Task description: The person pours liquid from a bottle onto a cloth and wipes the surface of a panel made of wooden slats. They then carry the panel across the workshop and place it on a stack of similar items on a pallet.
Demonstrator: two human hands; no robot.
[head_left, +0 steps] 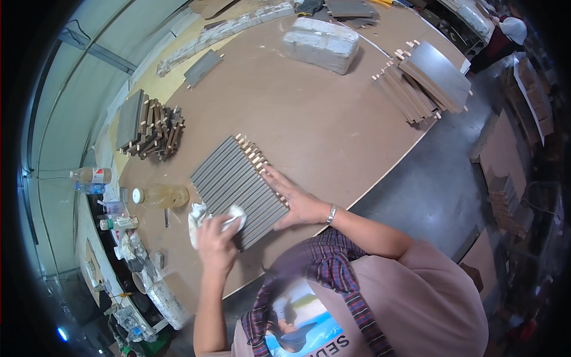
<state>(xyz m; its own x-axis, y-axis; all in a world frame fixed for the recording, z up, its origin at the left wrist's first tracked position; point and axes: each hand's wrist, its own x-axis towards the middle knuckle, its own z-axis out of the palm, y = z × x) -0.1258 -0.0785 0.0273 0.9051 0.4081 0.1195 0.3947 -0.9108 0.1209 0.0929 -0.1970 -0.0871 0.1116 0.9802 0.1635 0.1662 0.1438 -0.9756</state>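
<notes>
A row of dark grey slats with pale wooden dowel ends (235, 181) lies packed side by side on the brown worktable (321, 119). My left hand (215, 241) grips a white rag (199, 217) at the near left end of the slats. My right hand (294, 199) lies flat with fingers spread on the right edge of the slats, over the dowel ends; a metal bracelet is on that wrist.
A crisscross pile of slats (157, 131) sits far left, another stack (425, 83) far right, a wrapped grey block (321, 43) at the back. A bottle of amber liquid (160, 195) lies by the rag; more bottles (92, 175) line the left edge. A person (505, 30) stands far right.
</notes>
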